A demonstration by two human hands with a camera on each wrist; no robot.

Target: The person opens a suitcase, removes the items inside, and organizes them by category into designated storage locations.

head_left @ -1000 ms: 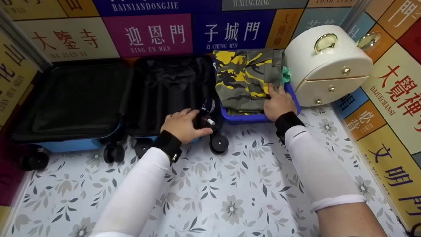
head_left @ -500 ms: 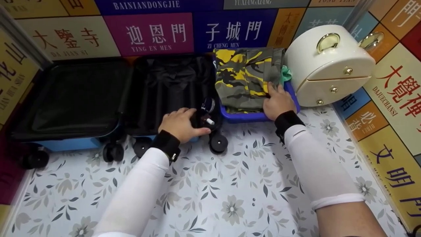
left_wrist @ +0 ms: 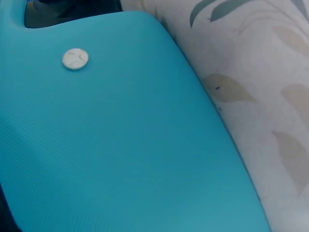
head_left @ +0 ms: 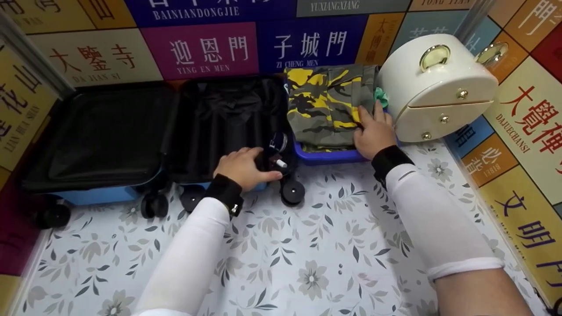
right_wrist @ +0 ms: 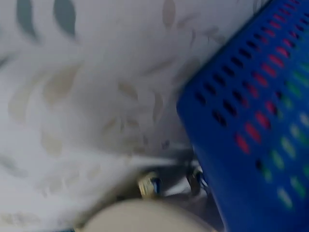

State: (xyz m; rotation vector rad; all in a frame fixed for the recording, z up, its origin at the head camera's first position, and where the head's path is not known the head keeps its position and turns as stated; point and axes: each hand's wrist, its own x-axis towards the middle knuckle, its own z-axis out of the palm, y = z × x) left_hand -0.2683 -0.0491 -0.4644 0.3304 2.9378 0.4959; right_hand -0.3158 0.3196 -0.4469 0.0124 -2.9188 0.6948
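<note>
My left hand point(head_left: 241, 169) rests on the near rim of an open suitcase point(head_left: 224, 127) with a black lining, its thumb pointing right. The left wrist view shows the suitcase's blue shell point(left_wrist: 135, 125) with a round white stud. In the head view, my right hand point(head_left: 375, 134) lies over the right side of a blue basket point(head_left: 329, 157). Its fingers touch folded camouflage cloth point(head_left: 327, 105) in grey, black and yellow, close to a bit of green cloth point(head_left: 381, 97). The basket's perforated wall point(right_wrist: 251, 111) appears in the right wrist view, where the hand is out of sight.
A white rounded case point(head_left: 439, 87) with gold handles and knobs stands right of the basket. The suitcase's other half point(head_left: 105, 136) lies at the left, black wheels point(head_left: 293, 193) facing me. Small dark items point(head_left: 279, 142) sit at the suitcase's right corner. Lettered panels point(head_left: 202, 48) enclose the back and sides.
The fingers of my right hand have spread and shifted slightly up along the basket's right side. My left hand stays on the suitcase rim. The head view tilts a little.
</note>
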